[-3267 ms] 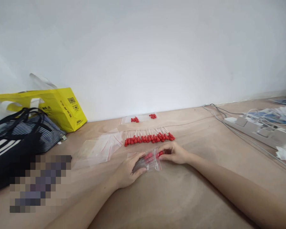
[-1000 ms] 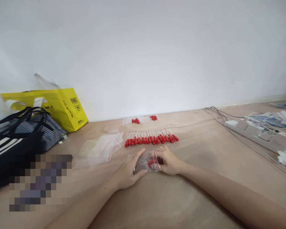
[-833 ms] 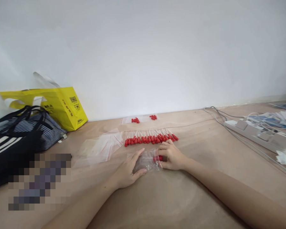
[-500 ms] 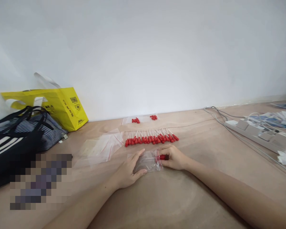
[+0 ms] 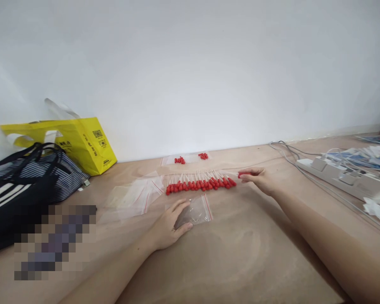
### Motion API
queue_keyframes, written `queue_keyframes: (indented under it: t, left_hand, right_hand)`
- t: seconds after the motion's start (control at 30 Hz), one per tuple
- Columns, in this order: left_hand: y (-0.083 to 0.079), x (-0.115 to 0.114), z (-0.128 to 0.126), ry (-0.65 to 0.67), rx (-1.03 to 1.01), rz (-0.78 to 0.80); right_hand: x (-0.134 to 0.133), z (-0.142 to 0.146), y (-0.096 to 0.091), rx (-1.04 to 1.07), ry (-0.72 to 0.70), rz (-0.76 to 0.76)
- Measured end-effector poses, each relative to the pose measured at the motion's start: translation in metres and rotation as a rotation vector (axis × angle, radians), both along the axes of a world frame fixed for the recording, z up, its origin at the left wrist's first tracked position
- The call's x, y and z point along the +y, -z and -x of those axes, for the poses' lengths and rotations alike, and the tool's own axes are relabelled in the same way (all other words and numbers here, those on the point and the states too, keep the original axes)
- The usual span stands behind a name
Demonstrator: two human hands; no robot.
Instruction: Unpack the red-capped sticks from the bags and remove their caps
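My left hand (image 5: 169, 223) lies on a clear zip bag (image 5: 196, 211), thumb and fingers spread over its left end. The bag lies flat, its red-lined edge to the right. In my right hand (image 5: 258, 179) a red-bulbed dropper (image 5: 244, 173) is pinched between thumb and fingers, its clear tube pointing left. That hand is at the right end of a row of droppers (image 5: 202, 184), with red bulbs towards me and clear tubes pointing away. Behind the row, two small clusters of red bulbs (image 5: 180, 160) rest on clear plastic.
More zip bags (image 5: 139, 192) are spread out left of the row. A yellow bag (image 5: 95, 145) and a dark striped bag (image 5: 63, 173) stand at the left, near a blurred-out object (image 5: 55, 242). At the right are a power strip (image 5: 335, 171), cables and papers.
My right hand has moved from the zip bag's mouth, away and to the right, with the red-bulbed dropper. The bag now lies flatter. My left hand has hardly moved.
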State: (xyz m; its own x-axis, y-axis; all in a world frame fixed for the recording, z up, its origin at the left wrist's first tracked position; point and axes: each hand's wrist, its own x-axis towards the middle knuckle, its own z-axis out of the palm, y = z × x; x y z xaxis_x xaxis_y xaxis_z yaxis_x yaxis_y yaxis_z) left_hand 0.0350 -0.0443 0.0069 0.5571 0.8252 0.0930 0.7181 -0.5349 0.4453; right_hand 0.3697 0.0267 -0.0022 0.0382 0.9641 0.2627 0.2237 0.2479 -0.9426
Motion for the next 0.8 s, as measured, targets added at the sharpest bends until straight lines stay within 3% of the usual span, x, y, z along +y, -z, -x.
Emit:
queue_keyframes:
  t: [0.13,0.2,0.43,0.8]
  left_hand:
    - [0.002,0.000,0.001,-0.005,0.001,-0.025]
    - [0.002,0.001,0.002,-0.032,-0.009,-0.060]
    - [0.001,0.011,0.008,-0.344,-0.096,-0.179]
    - [-0.005,0.016,0.018,-0.478,0.005,0.016]
  right_hand:
    - [0.009,0.017,0.011,-0.192,0.421,-0.041]
    - [0.011,0.025,0.016,-0.289,0.525,-0.035]
    - [0.017,0.036,0.029,-0.463,0.527,-0.006]
    - [0.015,0.031,0.032,-0.676,0.431,0.033]
